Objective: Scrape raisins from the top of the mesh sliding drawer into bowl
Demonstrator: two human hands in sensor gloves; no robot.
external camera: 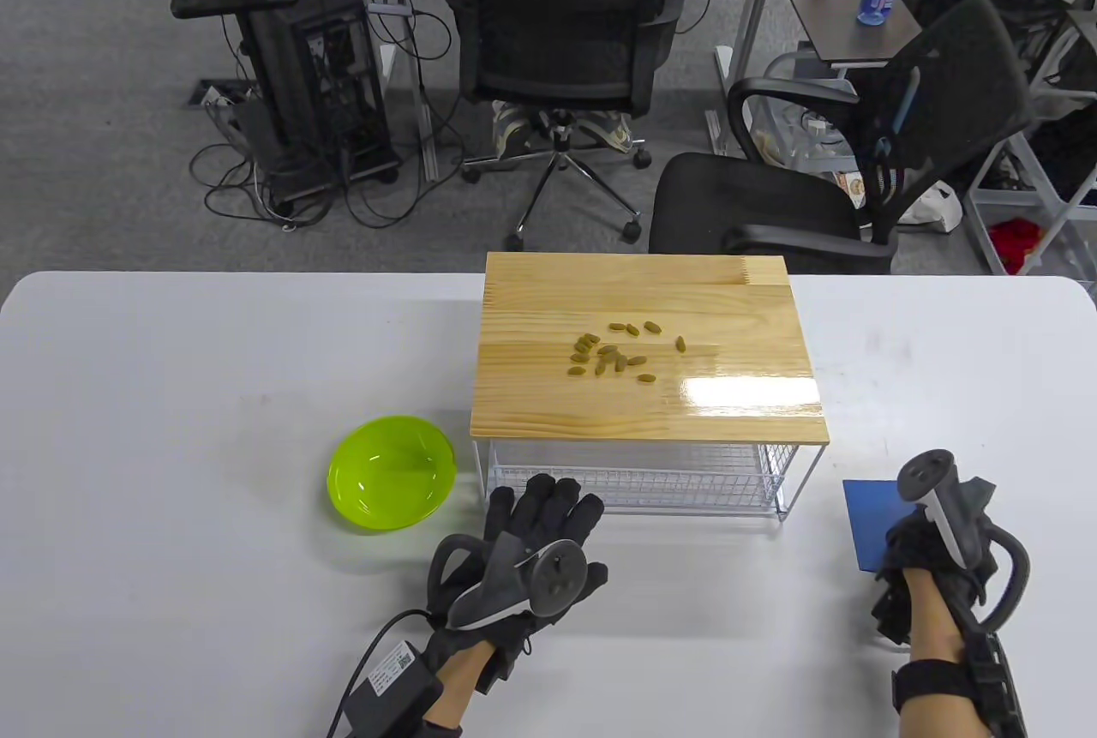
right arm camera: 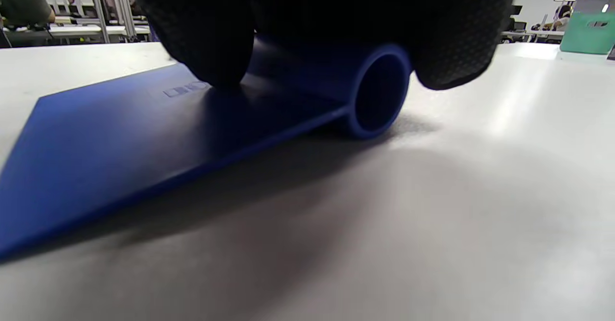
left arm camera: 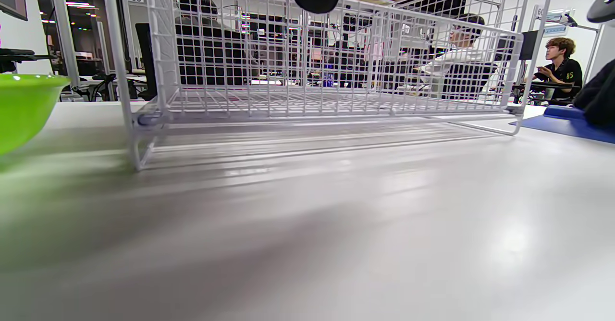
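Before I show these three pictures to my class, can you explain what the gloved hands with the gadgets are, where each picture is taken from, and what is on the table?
These are a person's two hands in sensor gloves, each with a tracker strapped on its back. The big picture looks down at the white table; the other two come from cameras on each wrist, close to the surface. On the table stands a white mesh sliding drawer with a wooden top, where raisins lie scattered. A green bowl, empty so far, sits beside it. The left hand lies open and holds nothing. The right hand grips the rolled handle of a blue scraper, still lying on the table.
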